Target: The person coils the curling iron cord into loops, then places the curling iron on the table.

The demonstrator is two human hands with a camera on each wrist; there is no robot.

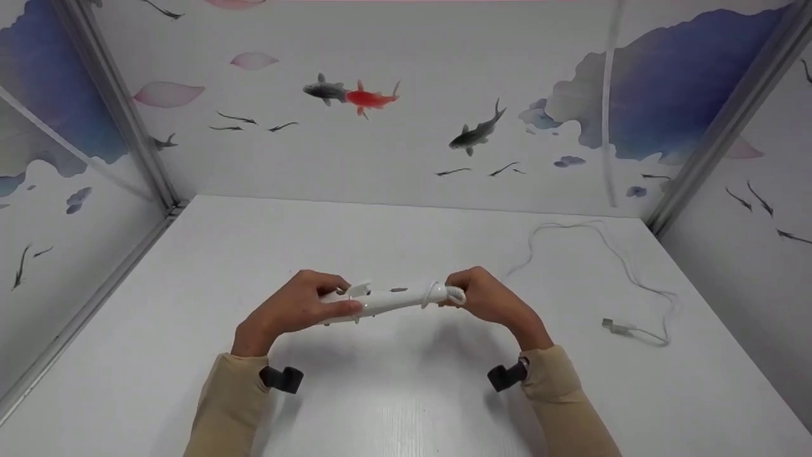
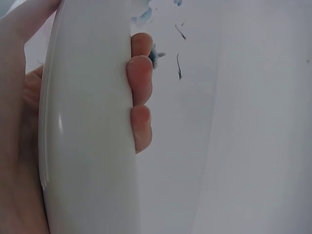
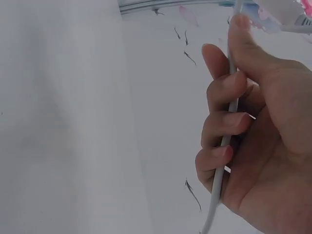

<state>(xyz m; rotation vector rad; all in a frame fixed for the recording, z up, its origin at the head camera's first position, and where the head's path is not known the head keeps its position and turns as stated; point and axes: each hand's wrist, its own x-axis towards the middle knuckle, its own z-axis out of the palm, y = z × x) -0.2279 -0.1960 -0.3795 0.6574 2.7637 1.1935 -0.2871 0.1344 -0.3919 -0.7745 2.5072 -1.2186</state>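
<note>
A slim white corded appliance, shaped like a hair iron, is held above the table, lying sideways between the hands. My left hand grips its wider left end, with fingertips curled round the edge of the body in the left wrist view. A loop of white cord goes round its narrow right end. In the right wrist view, my right hand curls its fingers round that cord, thumb laid along it. From the right hand the cord trails across the table to a USB plug.
The white table is bordered by patterned panels at the back and both sides. Grey metal posts stand at the back corners. A black wrist camera sits on each sleeve cuff.
</note>
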